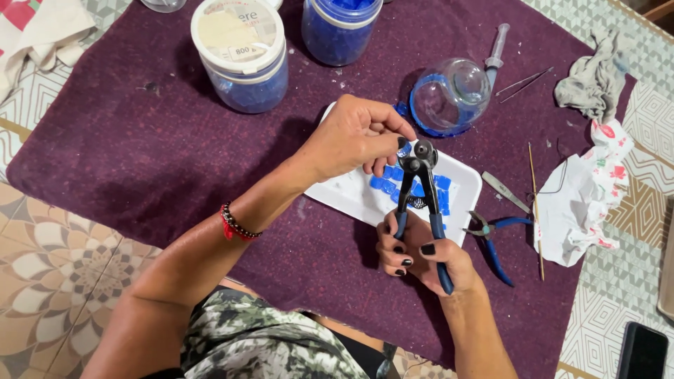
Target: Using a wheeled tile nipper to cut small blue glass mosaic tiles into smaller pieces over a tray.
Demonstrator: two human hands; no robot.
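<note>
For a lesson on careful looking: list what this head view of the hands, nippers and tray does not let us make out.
- Blue piece at the nippers: mostly covered by the left hand fingers; its shape is unclear.
- Nipper handles: partly wrapped by the right hand.
- Tray: far part behind both hands.
- Blue jar: top cut off by the edge.
- Phone: cut off at the bottom.

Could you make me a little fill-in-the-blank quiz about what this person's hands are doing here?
1. The right hand grips nippers whose handles are ____ in colour.
2. The left hand holds a small blue piece at the nippers' ____.
3. Blue tiles lie in a ____ tray.
4. The cloth under the tray is ____.

Missing words: blue; jaws; white; purple
</note>
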